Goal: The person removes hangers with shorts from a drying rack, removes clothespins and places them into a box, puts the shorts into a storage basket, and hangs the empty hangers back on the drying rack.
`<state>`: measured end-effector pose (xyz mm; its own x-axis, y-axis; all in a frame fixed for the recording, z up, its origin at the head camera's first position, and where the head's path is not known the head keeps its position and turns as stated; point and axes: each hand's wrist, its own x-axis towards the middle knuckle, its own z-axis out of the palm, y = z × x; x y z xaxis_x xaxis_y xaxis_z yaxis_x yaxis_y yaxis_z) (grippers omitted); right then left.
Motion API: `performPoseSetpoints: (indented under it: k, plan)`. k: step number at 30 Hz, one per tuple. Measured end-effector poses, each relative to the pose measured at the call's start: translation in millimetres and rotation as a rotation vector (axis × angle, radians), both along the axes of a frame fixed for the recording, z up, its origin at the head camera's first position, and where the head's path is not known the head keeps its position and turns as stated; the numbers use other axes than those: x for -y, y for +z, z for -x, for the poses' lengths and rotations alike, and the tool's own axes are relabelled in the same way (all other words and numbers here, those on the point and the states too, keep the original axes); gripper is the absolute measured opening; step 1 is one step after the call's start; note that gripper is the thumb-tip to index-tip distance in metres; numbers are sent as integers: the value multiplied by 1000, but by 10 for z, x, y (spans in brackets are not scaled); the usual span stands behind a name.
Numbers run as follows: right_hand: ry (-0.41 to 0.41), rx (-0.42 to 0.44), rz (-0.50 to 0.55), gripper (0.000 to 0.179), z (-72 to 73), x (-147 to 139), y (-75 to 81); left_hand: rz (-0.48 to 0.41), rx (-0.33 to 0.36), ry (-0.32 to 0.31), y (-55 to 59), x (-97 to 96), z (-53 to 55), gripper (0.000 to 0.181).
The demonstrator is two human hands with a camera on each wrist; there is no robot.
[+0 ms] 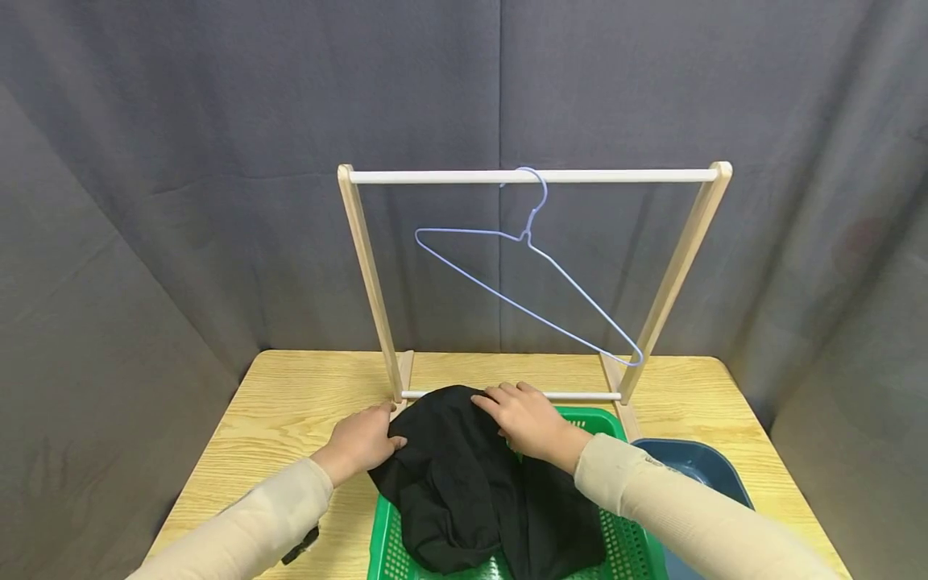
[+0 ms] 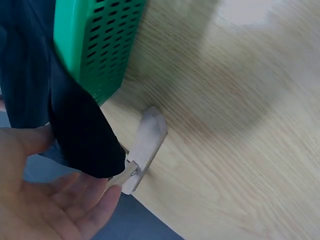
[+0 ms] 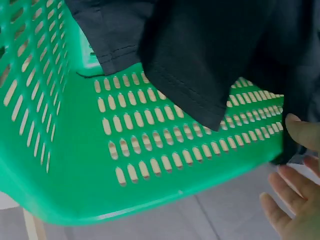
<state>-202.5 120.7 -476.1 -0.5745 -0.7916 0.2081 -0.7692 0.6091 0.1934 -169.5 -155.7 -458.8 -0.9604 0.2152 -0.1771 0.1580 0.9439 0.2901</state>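
A piece of black fabric with stitched hems [image 1: 464,483], perhaps a garment, lies bunched over a green perforated basket [image 1: 383,548]. My left hand [image 1: 362,439] holds its left edge; in the left wrist view the thumb lies on one side of the cloth and the fingers on the other. On the upper right edge of the fabric, my right hand [image 1: 529,420] grips with thumb and fingers. The right wrist view shows that hand [image 3: 300,200] at the cloth's border, with loose hemmed corners hanging inside the basket. The kind of garment cannot be made out.
Behind the basket stands a wooden rack with a white top rail [image 1: 435,177]. A lavender hanger [image 1: 500,294] hangs from it, tilted down to the right. A dark blue basin [image 1: 696,463] sits right of the basket on the wooden table [image 1: 304,387]. Grey curtains surround the table.
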Motion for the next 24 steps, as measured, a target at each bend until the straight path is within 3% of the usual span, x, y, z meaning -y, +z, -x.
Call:
performPoseSetpoints:
  k: [4,10,13,18,21,24]
  plan:
    - [11,-72,13,44,74,11,-102,-7,23,35,-1,10,-13,42]
    - [34,-211,72,19,143,51,-188,26,-58,27,23,-57,-58,39]
    - [38,-243,79,10,159,63,-185,31,-145,-15,22,-126,-85,28]
    - [52,-249,124,6,110,42,-154,-33,-272,-106,-1,-264,-154,16]
    - [51,-197,167,6,-17,7,-134,-63,-273,-174,-17,-346,-216,16]
    - [59,-123,147,8,-209,-9,-117,-70,-216,-266,-35,-427,-301,18]
